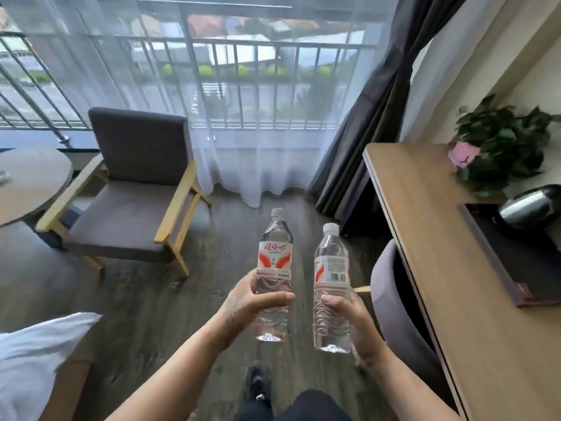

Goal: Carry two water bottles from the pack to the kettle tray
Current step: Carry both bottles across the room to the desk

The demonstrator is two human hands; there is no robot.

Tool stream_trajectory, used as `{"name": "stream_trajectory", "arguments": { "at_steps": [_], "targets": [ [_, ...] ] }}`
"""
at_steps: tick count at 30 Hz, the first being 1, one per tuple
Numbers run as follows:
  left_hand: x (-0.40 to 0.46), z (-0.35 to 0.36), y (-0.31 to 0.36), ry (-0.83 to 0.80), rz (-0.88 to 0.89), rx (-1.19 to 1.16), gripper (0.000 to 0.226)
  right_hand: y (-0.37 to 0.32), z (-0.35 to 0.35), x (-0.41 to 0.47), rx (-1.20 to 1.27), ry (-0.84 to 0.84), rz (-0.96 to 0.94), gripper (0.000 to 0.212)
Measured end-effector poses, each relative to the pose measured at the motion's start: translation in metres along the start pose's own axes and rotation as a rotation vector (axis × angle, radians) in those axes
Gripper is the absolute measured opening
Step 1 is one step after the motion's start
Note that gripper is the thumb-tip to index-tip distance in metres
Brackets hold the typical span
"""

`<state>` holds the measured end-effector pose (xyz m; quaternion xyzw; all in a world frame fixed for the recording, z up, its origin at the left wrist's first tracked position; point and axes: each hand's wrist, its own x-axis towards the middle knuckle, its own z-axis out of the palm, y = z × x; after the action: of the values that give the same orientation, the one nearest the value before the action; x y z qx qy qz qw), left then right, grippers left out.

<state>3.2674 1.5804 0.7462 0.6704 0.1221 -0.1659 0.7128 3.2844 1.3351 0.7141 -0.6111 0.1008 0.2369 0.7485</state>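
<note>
I hold two clear water bottles upright over the floor, side by side and a little apart. My left hand (252, 302) grips the left bottle (274, 256), which has a red and white label and a white cap. My right hand (349, 317) grips the right bottle (331, 268), its barcode facing me. A dark kettle tray (516, 268) lies on the wooden desk (431, 238) at the right, with a shiny kettle (529, 206) at its far end. The pack is not in view.
A grey round chair (391, 299) is tucked under the desk, close to my right hand. A potted plant (498, 147) stands at the desk's far end. An armchair (130, 192) and a round table (30, 180) are at the left, a white pillow (33, 354) at the lower left.
</note>
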Motion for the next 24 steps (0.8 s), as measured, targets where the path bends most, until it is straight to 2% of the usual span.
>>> {"name": "stream_trajectory", "arguments": {
  "at_steps": [5,8,17,21,24],
  "targets": [
    [0.093,-0.022,0.053,-0.059,-0.03,0.011,0.052,-0.051,0.003,0.084,-0.009,0.035,-0.033,0.051],
    [0.148,-0.03,0.076,-0.069,-0.034,0.009,0.04,-0.078,0.0,0.137,-0.008,0.036,-0.038,0.058],
    [0.293,-0.027,0.136,0.025,-0.028,0.083,0.059,-0.15,-0.029,0.301,-0.01,-0.058,-0.042,0.064],
    [0.34,-0.021,0.162,0.004,-0.051,0.088,0.036,-0.182,-0.042,0.35,-0.032,-0.079,-0.027,0.063],
    [0.368,-0.019,0.177,-0.005,-0.045,0.071,0.039,-0.195,-0.048,0.375,0.01,-0.078,-0.013,0.063]
  ]
}}
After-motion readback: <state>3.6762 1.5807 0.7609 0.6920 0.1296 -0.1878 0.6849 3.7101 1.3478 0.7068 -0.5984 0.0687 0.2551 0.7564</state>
